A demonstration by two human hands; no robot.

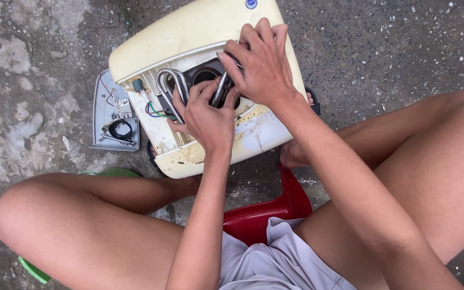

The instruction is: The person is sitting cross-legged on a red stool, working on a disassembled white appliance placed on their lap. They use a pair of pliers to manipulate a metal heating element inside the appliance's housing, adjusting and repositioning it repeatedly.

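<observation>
A cream-coloured water heater tank (189,32) lies on the concrete ground with its open end toward me. A bent metal heating element (168,80) of shiny tubes sticks out of the round dark opening (205,75). My left hand (206,115) grips the tube loops at the lower edge of the opening. My right hand (261,64) is closed around the upper part of the same tubes, covering the right side of the opening. Coloured wires (156,111) run beside the element.
A grey plastic cover panel (111,115) with wires and a black ring lies on the ground left of the tank. I sit on a red plastic stool (275,207), knees spread at both sides. A green sandal (115,172) shows by my left leg.
</observation>
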